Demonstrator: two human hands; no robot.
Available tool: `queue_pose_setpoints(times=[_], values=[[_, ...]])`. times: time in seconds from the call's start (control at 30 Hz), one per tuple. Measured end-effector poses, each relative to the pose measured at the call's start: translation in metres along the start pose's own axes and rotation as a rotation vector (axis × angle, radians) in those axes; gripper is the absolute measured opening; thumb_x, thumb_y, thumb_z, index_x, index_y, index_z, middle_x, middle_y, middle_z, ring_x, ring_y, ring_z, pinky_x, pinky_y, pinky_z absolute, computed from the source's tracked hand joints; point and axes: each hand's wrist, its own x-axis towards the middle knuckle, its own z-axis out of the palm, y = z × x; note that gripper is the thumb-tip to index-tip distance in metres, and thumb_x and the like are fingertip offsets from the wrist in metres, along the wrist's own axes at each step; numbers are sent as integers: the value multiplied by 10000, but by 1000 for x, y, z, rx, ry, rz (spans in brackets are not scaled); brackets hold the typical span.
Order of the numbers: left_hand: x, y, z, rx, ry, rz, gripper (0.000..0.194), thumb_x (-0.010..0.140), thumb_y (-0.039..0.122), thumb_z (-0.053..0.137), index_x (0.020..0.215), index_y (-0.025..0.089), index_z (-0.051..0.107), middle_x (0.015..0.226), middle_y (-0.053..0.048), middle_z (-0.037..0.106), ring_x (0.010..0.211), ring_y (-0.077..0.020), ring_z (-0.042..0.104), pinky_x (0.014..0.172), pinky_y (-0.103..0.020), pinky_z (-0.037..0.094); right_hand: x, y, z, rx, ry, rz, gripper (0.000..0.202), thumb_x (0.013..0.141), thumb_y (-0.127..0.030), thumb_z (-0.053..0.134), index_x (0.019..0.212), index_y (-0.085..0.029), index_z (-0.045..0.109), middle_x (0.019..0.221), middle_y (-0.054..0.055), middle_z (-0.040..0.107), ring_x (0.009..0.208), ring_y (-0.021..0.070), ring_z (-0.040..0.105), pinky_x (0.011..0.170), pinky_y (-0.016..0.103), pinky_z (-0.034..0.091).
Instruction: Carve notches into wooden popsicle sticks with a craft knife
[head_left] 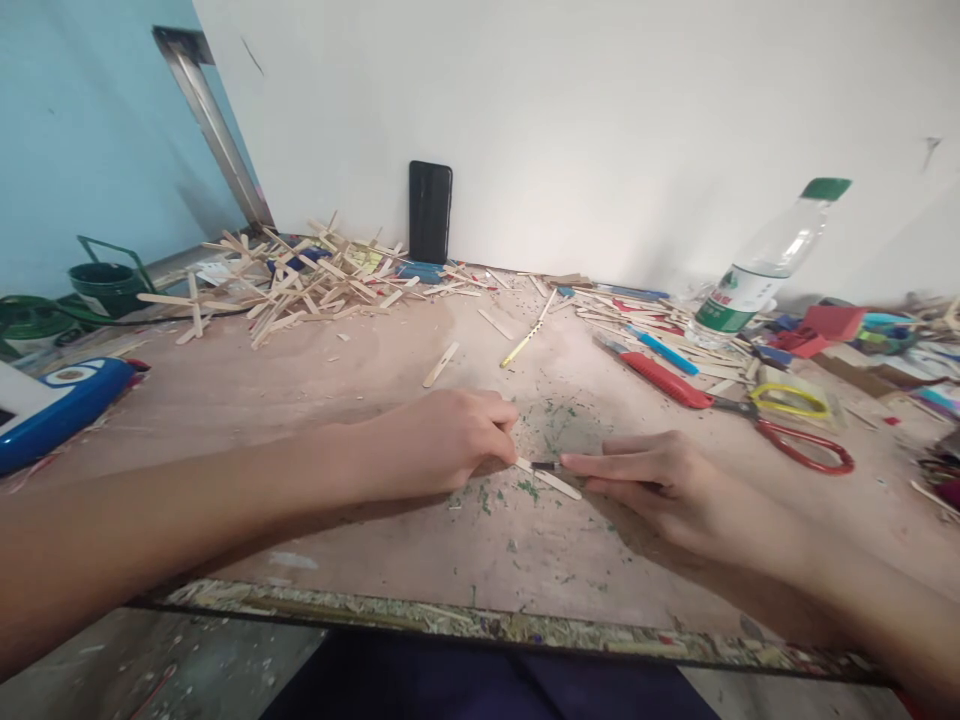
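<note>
While your left hand (442, 440) pinches one end of a wooden stick (551, 481) flat on the table (360, 400), your right hand (660, 480) presses a small blade (546, 466) across it, mid-cut; next likely needs firm, steady downward pressure.

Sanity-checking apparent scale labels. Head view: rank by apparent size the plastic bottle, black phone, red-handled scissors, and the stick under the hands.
1. plastic bottle, a bit larger than the next two
2. black phone and red-handled scissors: look alike, not ranked; the phone stands farther back
3. stick, smallest though nearest; left hand covers one end, right hand meets it
</note>
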Motion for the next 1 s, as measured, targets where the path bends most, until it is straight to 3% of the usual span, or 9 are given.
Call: queue_pose_setpoints(times=[0.33, 0.53, 0.7, 1.0], values=[[1, 0, -1, 9, -25, -3, 371, 1046, -7, 508, 826, 186, 737, 871, -28, 621, 833, -183, 593, 762, -316, 412, 1, 5, 3, 10, 14, -83, 304, 1182, -235, 574, 1269, -209, 864, 1001, 27, 865, 740, 138, 730, 654, 250, 534], [1, -1, 1, 12, -29, -10, 384, 1045, 4, 493, 825, 189, 747, 877, -32, 628, 832, -181, 595, 755, -320, 415, -3, 10, 9, -51, 80, -122, 325, 1167, -267, 604, 1345, -171, 858, 782, 17, 691, 590, 128, 593, 540, 298, 398], [0, -1, 1, 12, -30, -9, 366, 1045, 16, 507, 823, 185, 744, 871, -28, 614, 822, -181, 585, 744, -328, 407, 2, 2, 3, -21, 36, -82, 301, 1172, -199, 588, 1313, -212, 854, 978, 18, 851, 731, 121, 718, 629, 243, 503], [0, -1, 1, 7, -39, -26, 350, 1031, -8, 525, 842, 188, 744, 873, -22, 606, 821, -178, 576, 739, -319, 391, 0, 3, 0, -13, 40, -59, 302, 1149, -184, 619, 1310, -236, 869, 1011, -1, 880, 741, 120, 759, 593, 237, 514]])
